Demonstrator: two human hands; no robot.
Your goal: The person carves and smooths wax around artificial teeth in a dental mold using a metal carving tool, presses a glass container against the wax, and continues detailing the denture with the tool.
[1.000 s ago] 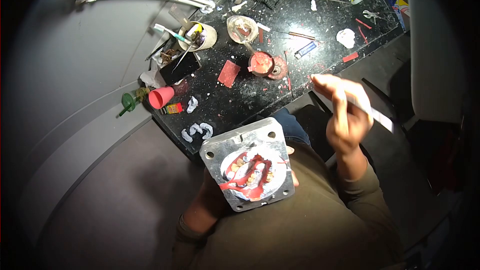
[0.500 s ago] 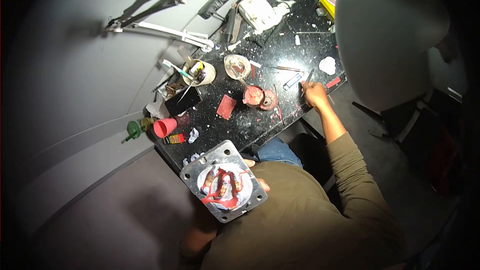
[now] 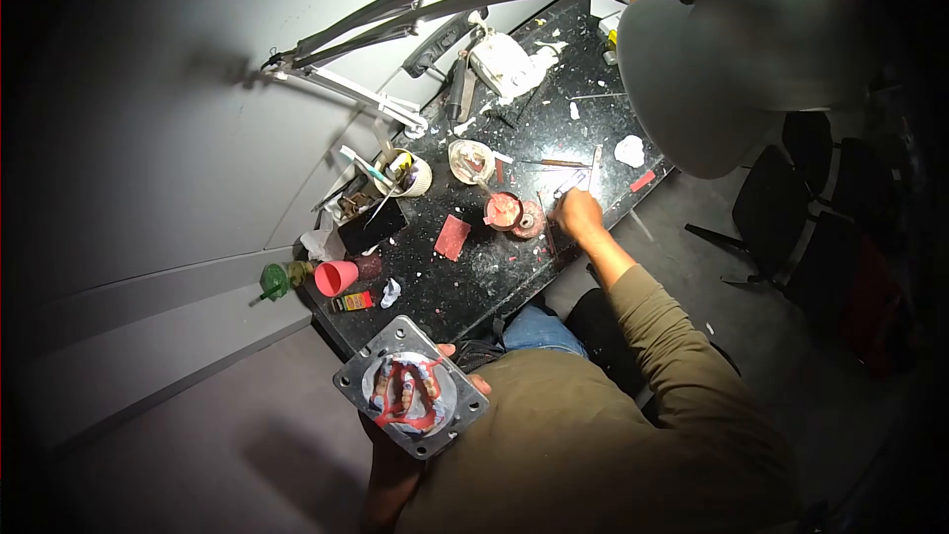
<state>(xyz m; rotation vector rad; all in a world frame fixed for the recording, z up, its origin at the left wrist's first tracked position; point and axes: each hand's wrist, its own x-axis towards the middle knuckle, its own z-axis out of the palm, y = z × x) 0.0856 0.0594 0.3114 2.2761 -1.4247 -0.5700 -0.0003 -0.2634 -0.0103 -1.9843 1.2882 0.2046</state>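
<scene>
My left hand point(image 3: 478, 385) holds a square metal flask point(image 3: 462, 417) with holes at its corners; the fingers show at its right edge. Inside the flask a white plaster mould carries tooth shapes and red wax point(image 3: 407, 423). Over the front edge of the black table, my right hand point(image 3: 579, 217) is closed, its fingertips pointing down; whatever they hold is hidden. Just beyond it lie a blue-and-white lighter point(image 3: 570, 184) and a flat, pale tool point(image 3: 595, 168). To its left stand a small burner point(image 3: 529, 221) and a pan of pink wax point(image 3: 504, 209).
A pink wax sheet point(image 3: 452, 237), a glass bowl point(image 3: 472, 161), a tool cup point(image 3: 410, 175) and a red cup point(image 3: 335, 278) are on the black table point(image 3: 484, 282). A large lamp head point(image 3: 682, 89) hangs over the right side. Dark chairs point(image 3: 771, 188) stand beyond.
My right hand has come down to the table, let go of the flat tool and shifted left towards the burner. The flask in my left hand has moved lower left and turned in view.
</scene>
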